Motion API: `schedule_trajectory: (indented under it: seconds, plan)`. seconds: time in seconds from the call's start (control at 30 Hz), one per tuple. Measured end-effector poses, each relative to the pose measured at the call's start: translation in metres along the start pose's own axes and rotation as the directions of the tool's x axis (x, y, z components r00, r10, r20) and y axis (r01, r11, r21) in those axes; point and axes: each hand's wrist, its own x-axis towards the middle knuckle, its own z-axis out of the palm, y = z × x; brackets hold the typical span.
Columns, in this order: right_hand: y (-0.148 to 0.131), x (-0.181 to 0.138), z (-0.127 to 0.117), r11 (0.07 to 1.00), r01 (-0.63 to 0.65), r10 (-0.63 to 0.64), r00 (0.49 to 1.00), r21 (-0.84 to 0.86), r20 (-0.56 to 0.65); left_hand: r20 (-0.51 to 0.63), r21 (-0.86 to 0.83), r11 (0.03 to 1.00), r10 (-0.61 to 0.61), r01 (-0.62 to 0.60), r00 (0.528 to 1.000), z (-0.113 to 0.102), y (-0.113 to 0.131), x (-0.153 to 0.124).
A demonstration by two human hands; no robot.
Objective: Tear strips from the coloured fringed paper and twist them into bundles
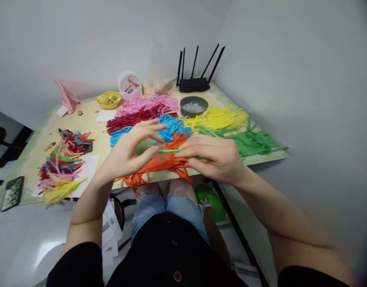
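My right hand [215, 155] is closed in a pinch on a rolled or twisted green paper strip [169, 151], which points left over the orange fringe. The tip of the strip reaches the thumb of my left hand [134, 149]. The left fingers are spread and curved, with a gap between thumb and fingertips. A pale greenish blur shows in that gap, too unclear to name. Under my hands lies orange fringed paper [158, 162], with blue fringe [174, 126] just behind it. Green fringed paper [252, 143] spreads out to the right of my right hand.
Dark red [132, 119], pink [153, 103] and yellow fringe [222, 118] lie farther back. Behind stand a grey bowl of clear bits [194, 114], a black router [194, 84], a white tub [129, 85] and a yellow fruit bowl [109, 105]. Left are a multicoloured tassel garland [62, 167] and a phone [12, 193].
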Motion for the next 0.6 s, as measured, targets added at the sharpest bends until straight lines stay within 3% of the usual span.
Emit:
schedule_trajectory:
  seconds: [0.1, 0.13, 0.2, 0.27, 0.33, 0.43, 0.53, 0.6]
  plan:
    - [-0.002, -0.003, -0.002, 0.993, 0.09, -0.089, 0.996, -0.075, 0.017, 0.192, 0.107, 0.994, 0.005, -0.026, 0.981, 0.009, 0.003, 0.007]
    - [-0.003, -0.005, -0.003, 0.99, 0.11, -0.109, 0.994, -0.087, 0.012, 0.22, 0.142, 0.989, 0.008, -0.04, 0.976, 0.012, 0.001, 0.008]
    - [-0.002, -0.008, -0.006, 0.991, 0.106, -0.104, 0.994, -0.077, 0.028, 0.166, 0.239, 0.968, 0.037, -0.077, 0.985, 0.018, -0.006, 0.008]
    - [-0.001, -0.01, -0.011, 1.0, -0.001, 0.003, 0.997, -0.025, 0.079, 0.053, 0.33, 0.937, 0.099, -0.111, 0.994, 0.022, -0.014, 0.006]
    - [0.003, -0.009, -0.015, 0.978, -0.202, 0.197, 0.976, 0.05, 0.093, -0.027, 0.37, 0.918, 0.167, -0.146, 0.986, 0.026, -0.021, 0.004]
    - [0.009, -0.005, -0.012, 0.844, -0.482, 0.447, 0.875, 0.237, 0.186, -0.038, 0.369, 0.908, 0.23, -0.2, 0.972, 0.032, -0.031, 0.001]
    - [0.012, -0.004, 0.002, 0.649, -0.627, 0.48, 0.777, 0.432, 0.407, -0.065, 0.338, 0.92, 0.235, -0.2, 0.97, 0.041, -0.039, -0.002]
    - [0.01, -0.007, 0.012, 0.557, -0.647, 0.504, 0.762, 0.521, 0.407, -0.117, 0.34, 0.924, 0.224, -0.172, 0.968, 0.05, -0.043, -0.004]
